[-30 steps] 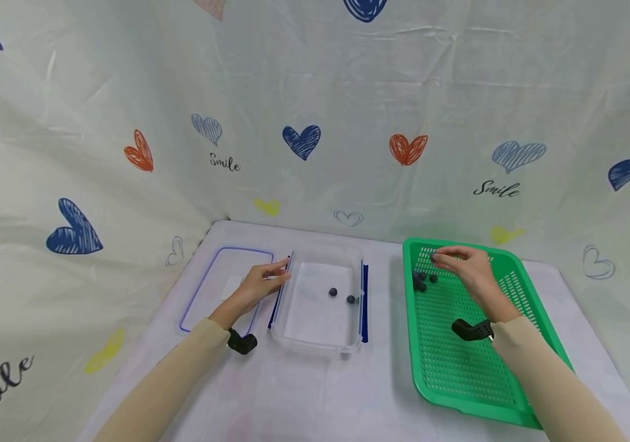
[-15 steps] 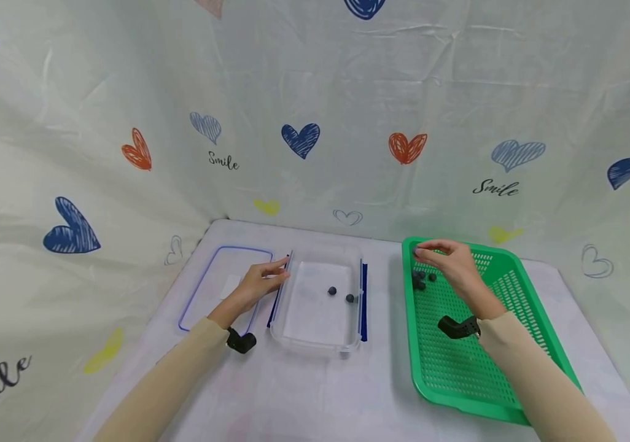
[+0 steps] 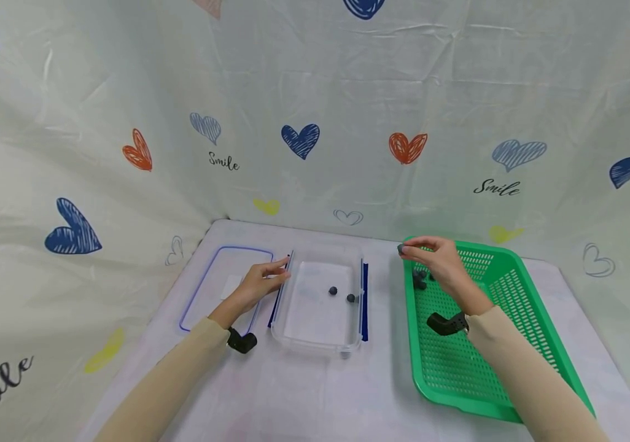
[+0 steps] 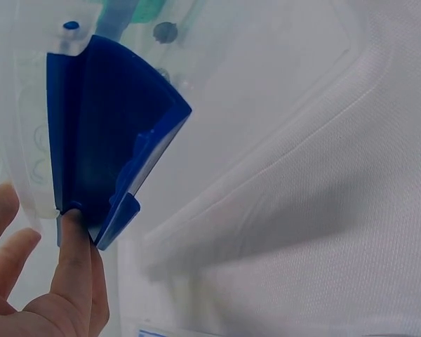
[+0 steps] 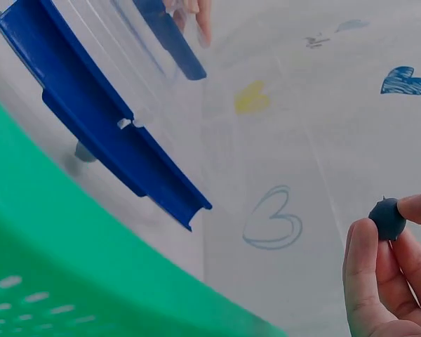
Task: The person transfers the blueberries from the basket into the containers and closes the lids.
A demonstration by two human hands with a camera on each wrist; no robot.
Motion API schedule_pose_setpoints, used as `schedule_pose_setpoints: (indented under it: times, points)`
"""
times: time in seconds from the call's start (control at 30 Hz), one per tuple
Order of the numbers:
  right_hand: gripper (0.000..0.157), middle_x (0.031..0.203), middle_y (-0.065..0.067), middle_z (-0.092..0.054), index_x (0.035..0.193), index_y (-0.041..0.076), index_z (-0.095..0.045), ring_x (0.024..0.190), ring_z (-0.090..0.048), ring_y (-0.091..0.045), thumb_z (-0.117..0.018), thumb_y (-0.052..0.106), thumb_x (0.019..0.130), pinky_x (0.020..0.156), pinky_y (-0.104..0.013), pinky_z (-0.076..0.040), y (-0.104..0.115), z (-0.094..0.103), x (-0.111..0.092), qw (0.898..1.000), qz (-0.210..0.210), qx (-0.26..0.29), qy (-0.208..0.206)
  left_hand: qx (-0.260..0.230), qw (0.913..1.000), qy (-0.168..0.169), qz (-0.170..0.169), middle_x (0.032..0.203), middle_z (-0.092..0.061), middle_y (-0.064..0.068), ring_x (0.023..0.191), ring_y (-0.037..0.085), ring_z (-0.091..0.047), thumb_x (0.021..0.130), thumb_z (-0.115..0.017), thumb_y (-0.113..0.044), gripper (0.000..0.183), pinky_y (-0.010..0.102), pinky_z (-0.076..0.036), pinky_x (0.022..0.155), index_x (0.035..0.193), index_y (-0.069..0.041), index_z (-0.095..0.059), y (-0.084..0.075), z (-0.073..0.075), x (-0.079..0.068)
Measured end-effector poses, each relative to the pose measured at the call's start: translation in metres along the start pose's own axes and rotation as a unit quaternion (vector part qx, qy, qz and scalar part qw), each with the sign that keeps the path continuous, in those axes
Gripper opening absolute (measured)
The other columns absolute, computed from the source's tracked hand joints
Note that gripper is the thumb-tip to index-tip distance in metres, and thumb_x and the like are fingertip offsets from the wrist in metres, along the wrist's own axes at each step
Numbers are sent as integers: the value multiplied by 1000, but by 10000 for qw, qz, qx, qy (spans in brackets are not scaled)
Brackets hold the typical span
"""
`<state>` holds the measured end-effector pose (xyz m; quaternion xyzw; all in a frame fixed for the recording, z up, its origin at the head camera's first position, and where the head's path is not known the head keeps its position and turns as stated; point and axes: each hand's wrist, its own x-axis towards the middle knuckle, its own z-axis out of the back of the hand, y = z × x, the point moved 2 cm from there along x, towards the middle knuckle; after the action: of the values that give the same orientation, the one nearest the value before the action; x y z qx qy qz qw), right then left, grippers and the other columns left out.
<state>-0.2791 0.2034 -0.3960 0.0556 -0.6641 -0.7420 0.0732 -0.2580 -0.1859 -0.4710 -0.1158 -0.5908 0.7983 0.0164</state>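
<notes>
In the head view my left hand (image 3: 262, 283) rests at the left side of a clear plastic container (image 3: 315, 347). Its fingers are fairly straight, and one touches the hanging blue side latch (image 4: 105, 133) in the left wrist view. Two blueberries lie inside the container, one near the middle (image 3: 333, 291), the other by the right wall (image 3: 350, 298). Over the far left corner of a green basket (image 3: 417, 368), my right hand (image 3: 439, 264) pinches a blueberry (image 5: 388, 219) between thumb and fingertips. Several more blueberries (image 3: 419, 281) sit in the basket below that hand, partly covered by it.
Left of the container a clear lid with a blue seal (image 3: 201, 279) lies flat on the white-covered table (image 3: 315, 399). A second blue latch (image 3: 365, 307) hangs along the container's right side. A heart-printed curtain (image 3: 348, 172) stands behind the table.
My right hand has moved left with the blueberry, from above the basket's inside to its far left rim. The left hand and the container have stayed put.
</notes>
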Motion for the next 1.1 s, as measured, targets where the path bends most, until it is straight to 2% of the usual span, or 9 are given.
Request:
schedule_pose_setpoints:
  times: [0.1, 0.33, 0.5, 0.6, 0.73, 0.9, 1.1]
  points:
    - [38, 104, -5, -67, 115, -13, -64, 86, -72, -15, -75, 14, 92, 93, -36, -55, 0, -8, 2, 10000, -35, -19, 25, -97, 10000, 4, -14, 130, -53, 27, 114, 29, -56, 100, -62, -10, 50, 38, -53, 97, 147, -2, -45, 0, 0, -1]
    - [37, 113, -14, -63, 117, -13, -63, 87, -72, -17, -75, 12, 91, 90, -29, -56, -1, -23, 6, 9998, -66, 58, 168, -109, 9999, -30, -18, 131, -54, 23, 115, 26, -56, 99, -65, -17, 52, 37, -52, 98, 147, -9, -48, 1, 0, -2]
    - [37, 124, -23, -55, 116, -18, -61, 87, -72, -19, -72, 6, 92, 91, -35, -56, -1, -32, 9, 9992, -79, 289, 276, -153, 9999, -57, 43, 131, -55, 22, 113, 23, -57, 99, -66, -16, 52, 34, -52, 97, 147, -10, -49, 0, 0, -1]
    - [37, 128, -23, -51, 117, -20, -59, 87, -72, -19, -72, 4, 92, 93, -35, -55, -1, -37, 11, 9988, -123, 328, 347, -181, 9998, -65, 58, 131, -55, 22, 113, 24, -57, 99, -66, -16, 51, 34, -52, 97, 147, -10, -49, 0, 0, -1]
    - [36, 124, -19, -55, 115, -17, -61, 87, -73, -19, -74, 6, 91, 94, -31, -54, -1, -45, 12, 9988, -144, 183, 434, -239, 9997, -33, 49, 132, -53, 23, 115, 26, -56, 99, -65, -15, 52, 36, -51, 99, 147, -9, -48, -2, 1, -2]
    - [30, 116, -18, -63, 112, -13, -65, 94, -72, -28, -74, 7, 90, 95, -31, -53, 1, -54, 11, 9982, -123, 128, 580, -281, 9996, -28, 20, 132, -52, 24, 116, 27, -55, 99, -64, -14, 52, 38, -50, 100, 148, -7, -47, -3, 1, -3]
    - [30, 110, -17, -66, 111, -13, -65, 99, -69, -37, -74, 6, 90, 99, -38, -51, -2, -60, 13, 9980, -142, 48, 611, -283, 9996, -25, 17, 132, -52, 24, 116, 27, -55, 99, -65, -15, 52, 38, -50, 99, 147, -8, -47, 0, 1, -1]
